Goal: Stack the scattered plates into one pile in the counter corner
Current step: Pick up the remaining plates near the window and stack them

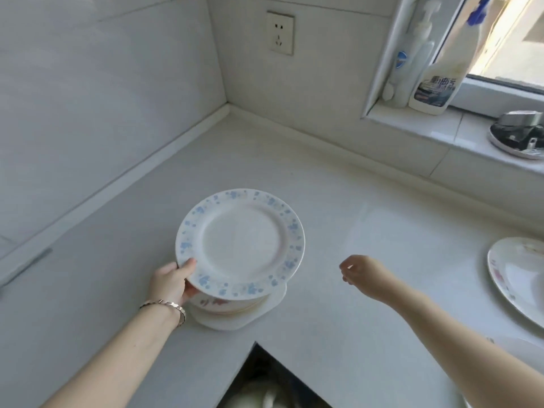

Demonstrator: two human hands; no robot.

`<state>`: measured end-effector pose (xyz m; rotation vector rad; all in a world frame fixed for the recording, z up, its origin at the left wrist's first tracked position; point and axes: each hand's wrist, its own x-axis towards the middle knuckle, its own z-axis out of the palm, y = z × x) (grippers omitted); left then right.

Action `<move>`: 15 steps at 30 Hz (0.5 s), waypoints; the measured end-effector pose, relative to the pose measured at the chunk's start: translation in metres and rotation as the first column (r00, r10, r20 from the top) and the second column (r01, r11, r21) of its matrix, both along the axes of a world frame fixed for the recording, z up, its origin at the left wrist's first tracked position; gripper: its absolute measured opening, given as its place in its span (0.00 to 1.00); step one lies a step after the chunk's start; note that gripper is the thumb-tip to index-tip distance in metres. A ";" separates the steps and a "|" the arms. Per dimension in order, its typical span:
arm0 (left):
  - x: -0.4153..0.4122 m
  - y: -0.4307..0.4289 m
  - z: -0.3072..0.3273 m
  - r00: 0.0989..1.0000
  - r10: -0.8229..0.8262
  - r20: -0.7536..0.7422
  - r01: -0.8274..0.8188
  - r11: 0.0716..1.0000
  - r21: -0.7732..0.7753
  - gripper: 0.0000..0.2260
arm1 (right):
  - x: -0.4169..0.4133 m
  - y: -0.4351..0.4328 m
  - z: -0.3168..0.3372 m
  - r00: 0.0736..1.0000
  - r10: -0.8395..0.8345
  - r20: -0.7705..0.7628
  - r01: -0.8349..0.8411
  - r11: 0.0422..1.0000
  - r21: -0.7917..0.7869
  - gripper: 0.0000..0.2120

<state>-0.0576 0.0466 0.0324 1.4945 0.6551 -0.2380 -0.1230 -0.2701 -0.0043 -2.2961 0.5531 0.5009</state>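
A white plate with a blue speckled rim tops a pile of plates on the white counter, near the inner front edge. My left hand grips the blue-rimmed plate at its near-left edge, thumb on the rim and fingers underneath. A plate with red flowers and a plain white one show beneath it. My right hand hovers over bare counter to the right of the pile, fingers loosely curled and holding nothing. Another floral plate lies at the far right edge of the counter.
The counter corner lies beyond the pile, under a wall socket. Cleaning bottles stand on the window sill, with a dark metal object further right. The counter's inner cut-out opens just below the pile.
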 end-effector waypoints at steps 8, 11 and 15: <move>0.006 0.040 -0.021 0.994 0.049 -0.100 -0.053 0.998 -0.039 0.11 | 0.010 0.034 -0.003 0.996 0.066 -0.067 -0.070 0.996 -0.059 0.08; 0.006 0.041 -0.025 0.989 0.011 -0.146 -0.011 1.000 -0.003 0.10 | 0.013 0.039 -0.006 0.994 0.064 -0.085 -0.071 0.994 -0.077 0.08; 0.007 0.049 -0.030 0.947 -0.240 -0.213 0.303 0.889 0.344 0.12 | 0.014 0.043 -0.011 0.992 0.064 -0.112 -0.076 0.992 -0.103 0.08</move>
